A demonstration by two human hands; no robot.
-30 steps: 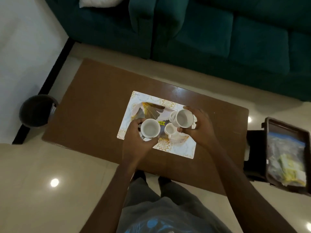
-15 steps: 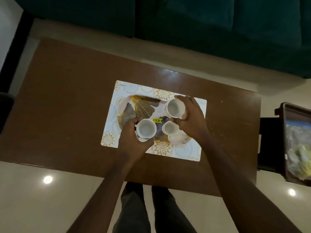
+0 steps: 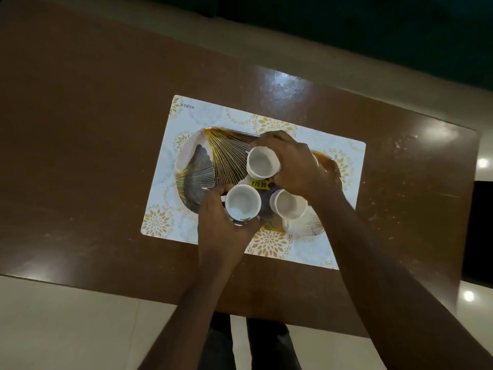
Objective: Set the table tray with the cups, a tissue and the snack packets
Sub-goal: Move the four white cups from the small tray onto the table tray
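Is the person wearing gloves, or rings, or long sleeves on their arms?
No gloves show on either grip: the left hand and the right hand are bare. I see no ring, watch or bracelet, though the light is dim. Both forearms are uncovered all the way to the picture's bottom edge, so no sleeve is visible.

Three cups [image 3: 262, 163] stand on the tray [image 3: 213, 156], which lies on a placemat [image 3: 346, 209] on the table [image 3: 80, 129]
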